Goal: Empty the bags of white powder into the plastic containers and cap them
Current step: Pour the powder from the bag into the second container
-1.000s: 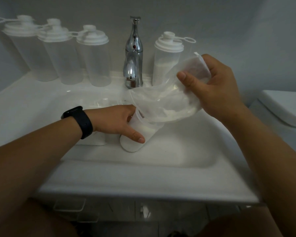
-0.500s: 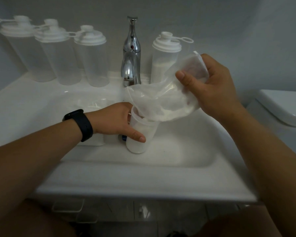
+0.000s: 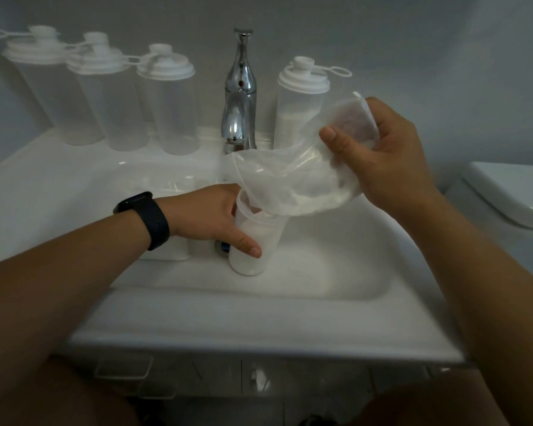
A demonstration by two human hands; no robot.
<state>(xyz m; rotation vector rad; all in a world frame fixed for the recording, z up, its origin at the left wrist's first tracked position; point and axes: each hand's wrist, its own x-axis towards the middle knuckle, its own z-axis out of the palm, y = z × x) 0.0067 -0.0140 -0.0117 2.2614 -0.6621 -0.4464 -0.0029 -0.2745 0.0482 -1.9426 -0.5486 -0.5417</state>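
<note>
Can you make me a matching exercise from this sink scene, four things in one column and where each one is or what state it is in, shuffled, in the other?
Things:
1. open container
2. plastic bag
3. capped container right of the tap
4. black watch

Places or states:
A. strapped on the left wrist
B. standing in the basin, gripped by the left hand
C. standing behind the basin, partly filled with white powder
D. tipped over a container mouth, held up by the right hand

Pairs: 1-B, 2-D, 3-C, 4-A
</note>
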